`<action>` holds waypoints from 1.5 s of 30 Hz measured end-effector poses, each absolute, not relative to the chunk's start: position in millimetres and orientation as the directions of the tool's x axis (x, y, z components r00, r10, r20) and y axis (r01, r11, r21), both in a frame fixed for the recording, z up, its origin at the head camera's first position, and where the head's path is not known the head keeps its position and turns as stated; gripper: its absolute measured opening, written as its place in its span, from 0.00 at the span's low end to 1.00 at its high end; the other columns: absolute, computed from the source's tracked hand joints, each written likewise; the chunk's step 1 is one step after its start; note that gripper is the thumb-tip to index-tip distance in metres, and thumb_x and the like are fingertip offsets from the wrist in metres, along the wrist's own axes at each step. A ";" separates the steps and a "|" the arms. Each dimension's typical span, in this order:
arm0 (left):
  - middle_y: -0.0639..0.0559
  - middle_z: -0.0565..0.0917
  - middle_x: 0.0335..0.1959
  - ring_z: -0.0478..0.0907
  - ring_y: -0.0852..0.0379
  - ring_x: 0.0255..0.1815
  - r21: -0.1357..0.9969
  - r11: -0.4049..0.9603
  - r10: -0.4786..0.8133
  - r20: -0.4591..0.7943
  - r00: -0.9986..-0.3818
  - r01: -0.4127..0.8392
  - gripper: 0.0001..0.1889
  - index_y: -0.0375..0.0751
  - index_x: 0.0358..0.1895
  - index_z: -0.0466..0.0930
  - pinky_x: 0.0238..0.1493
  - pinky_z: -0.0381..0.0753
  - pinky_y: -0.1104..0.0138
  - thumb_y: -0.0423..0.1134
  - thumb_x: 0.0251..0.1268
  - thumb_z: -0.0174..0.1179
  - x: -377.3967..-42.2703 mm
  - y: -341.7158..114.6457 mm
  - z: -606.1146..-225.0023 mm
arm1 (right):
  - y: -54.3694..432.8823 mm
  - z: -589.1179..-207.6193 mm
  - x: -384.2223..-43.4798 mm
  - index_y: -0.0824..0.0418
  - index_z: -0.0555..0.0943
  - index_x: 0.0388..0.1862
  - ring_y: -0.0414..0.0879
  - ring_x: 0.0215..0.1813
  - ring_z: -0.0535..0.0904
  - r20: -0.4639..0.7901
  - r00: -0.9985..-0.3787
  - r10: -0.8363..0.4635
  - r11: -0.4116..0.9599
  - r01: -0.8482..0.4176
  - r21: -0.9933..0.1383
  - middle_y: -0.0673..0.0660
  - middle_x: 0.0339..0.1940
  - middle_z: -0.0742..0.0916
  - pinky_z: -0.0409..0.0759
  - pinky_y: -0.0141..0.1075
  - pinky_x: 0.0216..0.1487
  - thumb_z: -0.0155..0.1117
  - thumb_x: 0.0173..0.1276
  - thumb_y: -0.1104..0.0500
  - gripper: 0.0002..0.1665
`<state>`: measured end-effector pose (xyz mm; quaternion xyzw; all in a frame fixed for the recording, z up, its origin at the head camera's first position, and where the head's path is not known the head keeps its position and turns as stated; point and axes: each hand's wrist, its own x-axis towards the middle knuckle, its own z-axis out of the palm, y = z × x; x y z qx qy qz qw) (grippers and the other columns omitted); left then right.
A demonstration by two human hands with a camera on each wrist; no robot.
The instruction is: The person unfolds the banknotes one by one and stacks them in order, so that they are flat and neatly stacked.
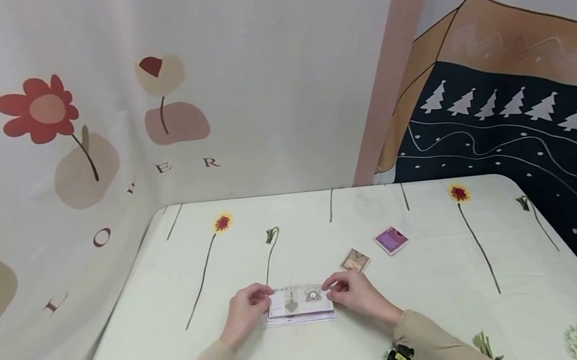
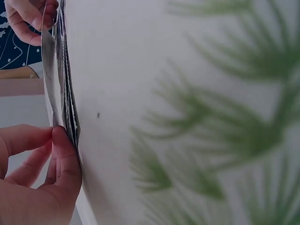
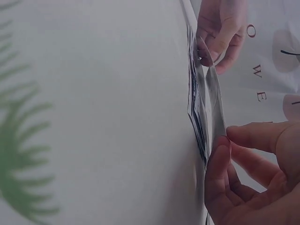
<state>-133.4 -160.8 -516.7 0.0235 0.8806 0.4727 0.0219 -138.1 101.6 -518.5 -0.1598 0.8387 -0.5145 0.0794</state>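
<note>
A pale banknote [image 1: 301, 305] with grey-green printing is stretched between both hands, just above a thin stack of notes [image 1: 310, 319] lying on the table. At its left end, the thumb and fingertips of my left hand [image 1: 247, 313] pinch it. The right end is pinched the same way by my right hand [image 1: 360, 296]. Seen edge-on in the right wrist view, the held banknote [image 3: 215, 103] bows slightly away from the layered stack [image 3: 193, 89]. Behind my right hand lie a small brown note or card [image 1: 355, 259] and a purple one [image 1: 391, 240].
A pale cloth with printed flowers covers the table [image 1: 424, 284]. A white printed curtain [image 1: 262, 83] hangs along the back and left. To the right hangs a dark blue cloth [image 1: 542, 133] with white trees.
</note>
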 end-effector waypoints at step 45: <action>0.53 0.73 0.23 0.69 0.57 0.27 0.779 0.625 0.188 -0.080 -0.979 0.057 0.08 0.39 0.31 0.83 0.33 0.70 0.65 0.23 0.49 0.64 -136.5 -160.4 -505.7 | 98.7 -515.3 -140.4 0.67 0.85 0.41 0.41 0.28 0.73 -0.080 -0.918 -0.388 0.493 -0.133 -0.860 0.49 0.25 0.80 0.73 0.30 0.28 0.69 0.54 0.67 0.13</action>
